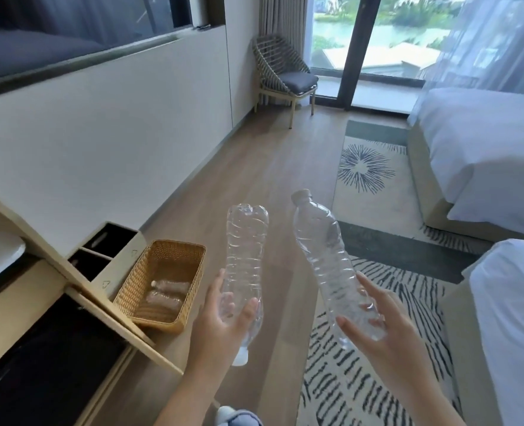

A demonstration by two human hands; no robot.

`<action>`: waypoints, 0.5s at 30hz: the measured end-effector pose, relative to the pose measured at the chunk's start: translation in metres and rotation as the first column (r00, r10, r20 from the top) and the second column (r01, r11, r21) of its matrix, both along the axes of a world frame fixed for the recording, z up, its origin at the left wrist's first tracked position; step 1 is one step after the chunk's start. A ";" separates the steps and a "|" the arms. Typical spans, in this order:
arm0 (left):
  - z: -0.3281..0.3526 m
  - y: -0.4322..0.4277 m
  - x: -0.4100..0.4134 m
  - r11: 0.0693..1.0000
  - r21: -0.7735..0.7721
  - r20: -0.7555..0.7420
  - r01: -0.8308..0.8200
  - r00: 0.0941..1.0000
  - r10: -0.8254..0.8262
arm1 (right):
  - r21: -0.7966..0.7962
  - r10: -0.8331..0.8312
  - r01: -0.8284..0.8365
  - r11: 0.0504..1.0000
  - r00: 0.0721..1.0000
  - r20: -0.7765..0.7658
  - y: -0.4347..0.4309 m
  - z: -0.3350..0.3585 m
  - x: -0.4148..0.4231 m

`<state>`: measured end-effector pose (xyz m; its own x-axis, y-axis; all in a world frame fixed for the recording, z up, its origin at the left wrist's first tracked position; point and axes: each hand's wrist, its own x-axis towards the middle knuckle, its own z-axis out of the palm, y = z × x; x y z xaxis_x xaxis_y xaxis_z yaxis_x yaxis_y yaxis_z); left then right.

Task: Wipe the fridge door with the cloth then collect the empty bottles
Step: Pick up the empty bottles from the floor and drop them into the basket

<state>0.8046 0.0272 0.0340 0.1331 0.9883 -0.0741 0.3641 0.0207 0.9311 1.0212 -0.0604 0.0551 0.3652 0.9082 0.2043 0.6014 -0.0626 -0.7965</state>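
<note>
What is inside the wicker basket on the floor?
Two clear plastic bottles lie on their sides inside the wicker basket, side by side. The near wall covers part of its bottom, so anything there cannot be seen.

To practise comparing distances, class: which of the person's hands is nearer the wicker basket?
Left. The left hand, gripping an upside-down bottle, is just right of the wicker basket; the right hand, gripping the other bottle, is farther right, over the rug.
</note>
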 end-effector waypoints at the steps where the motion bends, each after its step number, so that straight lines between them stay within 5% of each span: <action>1: -0.003 0.017 0.002 1.000 0.001 0.005 0.008 1.000 -0.008 | -0.002 -0.005 0.005 1.000 1.000 0.006 0.016 -0.002 0.001; 15: -0.010 0.224 0.016 0.999 -0.016 0.084 -0.050 0.995 0.052 | 0.018 0.082 -0.083 0.996 0.995 0.060 0.233 0.002 0.005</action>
<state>0.8203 0.2512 0.0243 0.0889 0.9930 -0.0783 0.2821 0.0503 0.9581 1.0267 0.1727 0.0569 0.2757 0.9301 0.2426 0.6502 0.0054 -0.7597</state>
